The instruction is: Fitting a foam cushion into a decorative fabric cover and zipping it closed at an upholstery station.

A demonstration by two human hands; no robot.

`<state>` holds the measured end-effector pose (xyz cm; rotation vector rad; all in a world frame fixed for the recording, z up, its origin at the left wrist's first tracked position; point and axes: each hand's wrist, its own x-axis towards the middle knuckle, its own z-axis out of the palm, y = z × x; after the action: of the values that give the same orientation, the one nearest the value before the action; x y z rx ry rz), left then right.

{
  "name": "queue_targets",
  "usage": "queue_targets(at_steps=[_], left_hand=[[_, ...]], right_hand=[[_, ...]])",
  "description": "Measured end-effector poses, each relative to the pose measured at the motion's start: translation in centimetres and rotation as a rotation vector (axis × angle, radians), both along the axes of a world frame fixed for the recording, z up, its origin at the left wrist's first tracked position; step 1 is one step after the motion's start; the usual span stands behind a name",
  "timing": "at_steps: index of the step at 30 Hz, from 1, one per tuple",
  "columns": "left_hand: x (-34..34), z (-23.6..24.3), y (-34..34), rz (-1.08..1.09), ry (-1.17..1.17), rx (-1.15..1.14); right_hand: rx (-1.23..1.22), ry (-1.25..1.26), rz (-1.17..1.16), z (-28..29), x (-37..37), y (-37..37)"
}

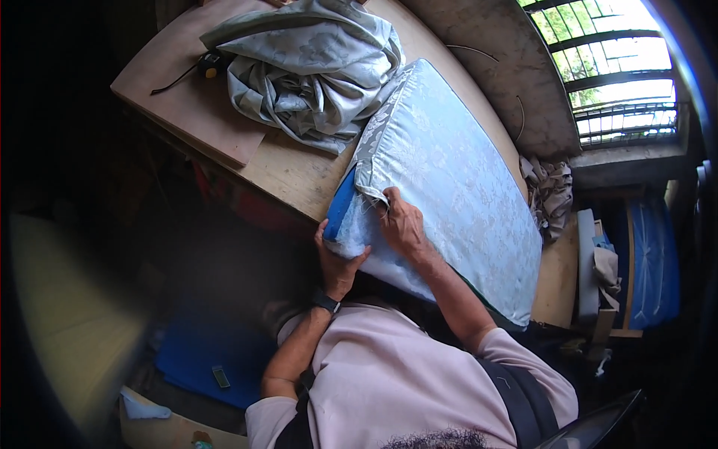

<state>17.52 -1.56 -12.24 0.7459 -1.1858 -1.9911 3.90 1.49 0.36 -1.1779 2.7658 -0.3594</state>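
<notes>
A light blue floral fabric cover (462, 194) lies over a cushion on the wooden bench (292, 172), open at its near left corner, where blue foam (342, 200) and white batting (345, 233) show, with loose threads along the cover's edge. My left hand (336, 262) grips that exposed corner, thumb and fingers on either side of the batting. My right hand (404, 228) is closed on the cover's edge just to the right, its fingertips partly hidden in the fabric.
Crumpled grey-green fabric (307, 75) and a tape measure (209, 66) lie at the back left, by stacked boards (172, 105). A barred window (613, 75) is upper right; crumpled cloth (550, 194) and padded panels (647, 262) stand below it. Blue sheets (202, 355) lie low left.
</notes>
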Motion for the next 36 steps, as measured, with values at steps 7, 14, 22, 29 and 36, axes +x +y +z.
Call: queue_targets(at_steps=[7,14,22,29,36], left_hand=[[-1.6,-2.1,2.2,-0.105,0.417,0.155],[-3.9,-2.5,-0.6,-0.098,0.292,-0.098],[-3.1,-6.8,-3.0,-0.159,0.168,-0.384],[6.7,-0.3,-12.6,-0.534,-0.302,-0.628],[2.4,5.5,-8.9,-0.432,-0.637,-0.595]], right_hand=[[0.041,-0.301,-0.019,0.9,5.0,-2.5],[0.165,-0.011,0.212,0.2,9.6,-0.3],[0.157,0.038,0.264,-2.6,12.4,0.3],[0.253,-0.046,0.37,-1.7,14.5,1.6],[0.17,-0.136,0.441,-2.2,14.9,1.5]])
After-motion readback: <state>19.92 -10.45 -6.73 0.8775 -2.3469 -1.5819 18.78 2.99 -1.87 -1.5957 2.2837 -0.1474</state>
